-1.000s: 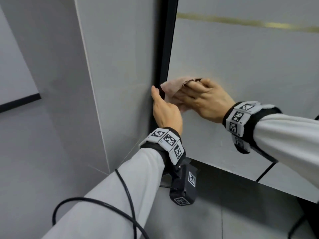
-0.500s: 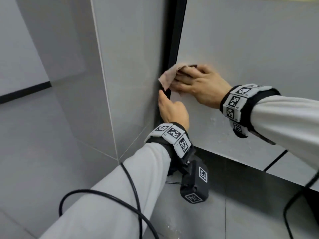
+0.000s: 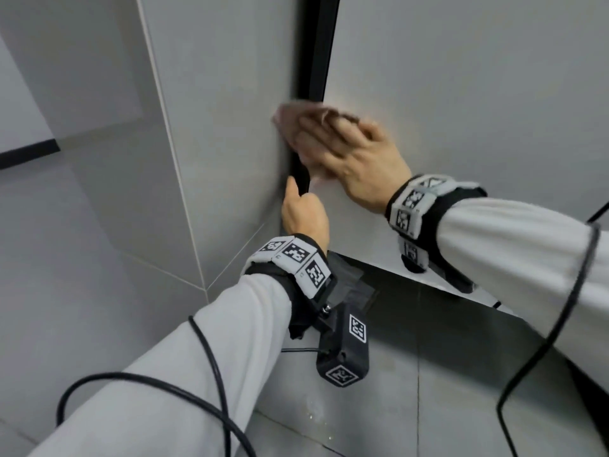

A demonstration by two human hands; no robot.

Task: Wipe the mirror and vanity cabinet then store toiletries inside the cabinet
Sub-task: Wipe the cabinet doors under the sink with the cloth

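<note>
Grey wall tiles (image 3: 82, 225) fill the left of our view, meeting the pale grey vanity cabinet door (image 3: 461, 94) at a black vertical edge strip (image 3: 318, 44). Moving right, our left hand (image 3: 304, 214) is curled around the door's lower left edge, fingers hidden behind it, thumb up along the black strip; it grips the door itself. Just above it, our right hand (image 3: 359, 156) presses a crumpled pinkish-beige wiping cloth (image 3: 296, 118) flat against the door face at that same edge, fingers spread over the cloth rather than closed around it. The hand is blurred.

We judge 3 risks. The cloth is only pinned by pressure, so a quick pass over the edge could let it slip off and drop to the wet floor tiles (image 3: 329, 420) below. Pushing hard near the free edge could swing the door against our left fingers. The black cable (image 3: 211, 357) looped over our left sleeve could snag as we reach further.
</note>
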